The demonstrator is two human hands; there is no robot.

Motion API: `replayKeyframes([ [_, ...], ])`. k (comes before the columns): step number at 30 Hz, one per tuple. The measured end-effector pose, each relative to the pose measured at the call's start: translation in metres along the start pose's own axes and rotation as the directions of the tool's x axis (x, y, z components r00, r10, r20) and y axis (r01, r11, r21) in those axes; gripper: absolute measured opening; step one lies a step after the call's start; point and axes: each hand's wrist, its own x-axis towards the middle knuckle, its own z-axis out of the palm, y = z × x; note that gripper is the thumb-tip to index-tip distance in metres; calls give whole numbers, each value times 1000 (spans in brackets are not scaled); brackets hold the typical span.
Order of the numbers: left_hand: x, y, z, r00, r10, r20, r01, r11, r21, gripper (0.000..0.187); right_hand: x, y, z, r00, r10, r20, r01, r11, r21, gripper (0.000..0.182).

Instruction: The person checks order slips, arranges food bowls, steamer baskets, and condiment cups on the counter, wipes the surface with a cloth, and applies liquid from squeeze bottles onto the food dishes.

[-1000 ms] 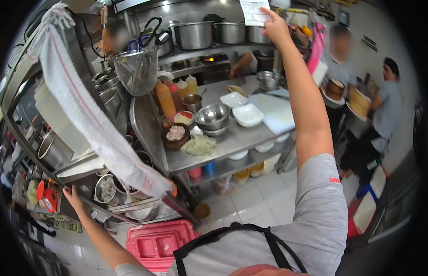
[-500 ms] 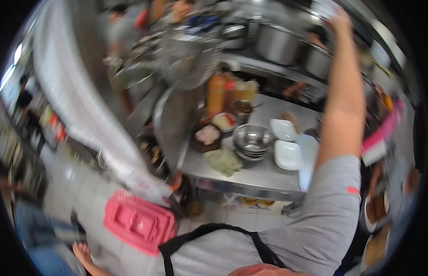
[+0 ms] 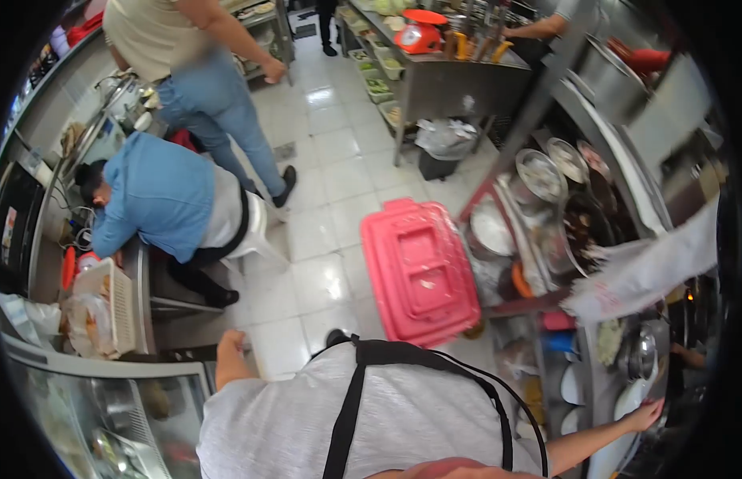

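My left hand (image 3: pixel 232 342) hangs low at my left side, above the floor, with loose fingers and no object visible in it. My right arm reaches out to the steel counter on the right. There my right hand (image 3: pixel 647 414) is beside a white dish (image 3: pixel 629 397), its fingers curled together. Whatever it may hold is too small to make out. Stacked metal bowls (image 3: pixel 644 351) and a greenish cloth (image 3: pixel 609 342) lie farther along the same counter.
A pink lidded bin (image 3: pixel 419 271) stands on the tiled floor (image 3: pixel 323 271) ahead. One person in a blue jacket (image 3: pixel 159 195) leans over the left counter from a white stool (image 3: pixel 259 251); another stands behind. A shelf with metal pots (image 3: pixel 538 176) and a hanging white cloth (image 3: pixel 650 267) are to the right.
My view has swung left, from the counter toward the aisle. My right arm, raised toward the upper shelf before, is now lower, over the counter. My left hand still hangs by my side.
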Motion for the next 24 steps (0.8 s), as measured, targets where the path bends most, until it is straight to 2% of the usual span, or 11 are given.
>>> replayKeyframes([
  [1,26,-11,-8,989,116,-91,-115,993,19,31,-34,27,-6,999,44,1,-44,997,-67,27],
  [2,49,-23,-14,958,231,-169,-226,973,48,30,-72,52,-19,993,31,116,41,820,-570,33],
  [4,23,12,-35,945,72,-320,-176,935,-307,26,-155,122,-14,976,22,218,141,697,-703,33],
  [5,41,21,-47,859,294,-420,-373,920,-120,25,-213,131,-11,903,-106,417,385,631,-674,29],
  [6,61,29,-56,725,512,-461,-536,840,90,24,-267,113,-5,821,221,527,258,679,-687,26],
  [7,64,50,-66,742,512,-432,-560,828,20,26,-308,121,-2,666,154,730,375,777,-506,27],
  [9,51,121,-85,661,627,-411,-670,740,51,31,-398,33,37,488,359,796,470,660,-586,33],
  [11,35,188,-104,561,744,-363,-782,620,62,35,-458,26,64,167,242,956,675,679,-290,32],
  [13,21,248,-120,536,792,-293,-839,537,-82,36,-507,-7,102,-53,77,996,572,820,-33,30],
  [19,1,396,-189,393,908,-148,-829,280,-484,27,-595,-107,276,-112,51,992,449,893,5,32],
  [24,1,514,-277,213,972,-104,-745,92,-661,23,-679,-173,453,-216,-230,949,380,875,299,31],
])
